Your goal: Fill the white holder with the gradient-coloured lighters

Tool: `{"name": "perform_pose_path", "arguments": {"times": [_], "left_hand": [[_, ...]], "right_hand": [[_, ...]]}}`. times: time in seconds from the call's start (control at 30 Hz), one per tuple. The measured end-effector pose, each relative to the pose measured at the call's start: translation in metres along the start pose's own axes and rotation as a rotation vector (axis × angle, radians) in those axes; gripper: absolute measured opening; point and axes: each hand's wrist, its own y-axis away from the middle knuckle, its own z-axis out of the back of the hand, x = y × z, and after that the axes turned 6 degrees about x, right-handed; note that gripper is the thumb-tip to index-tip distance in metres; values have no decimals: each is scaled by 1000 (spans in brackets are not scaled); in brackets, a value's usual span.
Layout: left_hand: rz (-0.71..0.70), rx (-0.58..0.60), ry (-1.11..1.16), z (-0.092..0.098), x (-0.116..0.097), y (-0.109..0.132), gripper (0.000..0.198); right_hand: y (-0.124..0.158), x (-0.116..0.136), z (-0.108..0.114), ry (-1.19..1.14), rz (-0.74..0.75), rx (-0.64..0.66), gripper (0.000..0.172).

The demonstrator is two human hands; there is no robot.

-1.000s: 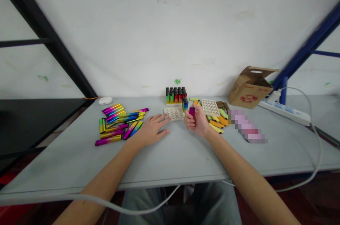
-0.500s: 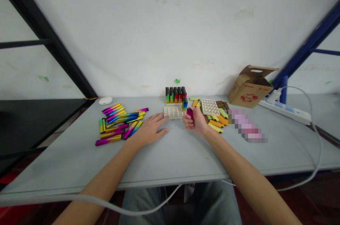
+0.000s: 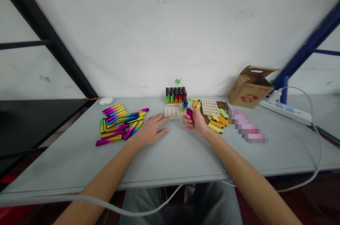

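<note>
Magenta, dark-topped lighter [image 3: 189, 112], partly covered by the clasping right hand [image 3: 197, 122]; left hand [image 3: 152, 128] loosely spread.

The right hand [image 3: 196, 122] hides the lower part of the purple lighter [image 3: 189, 112]; the pale tray [image 3: 210, 107] covers parts of the yellow and orange pieces [image 3: 217, 124] beneath it; coarse pixel blocks mask a pink item [image 3: 245, 124] on the desk [image 3: 164, 163]. Small print on the cardboard box [image 3: 244, 94] is unreadable; the black shelf [image 3: 20, 122] runs off the left edge, the blue frame [image 3: 309, 46] off the right.
</note>
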Motion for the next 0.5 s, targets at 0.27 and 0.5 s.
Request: {"name": "perform_pose_path", "arguments": {"times": [0.27,0.5], "left_hand": [[4,-4,4,-1,0,-1,59],[4,-6,3,-1,0,0,59]], "right_hand": [[0,-1,-1,11,5,15,39],[2,1,-5,35,29,-9,41]]}}
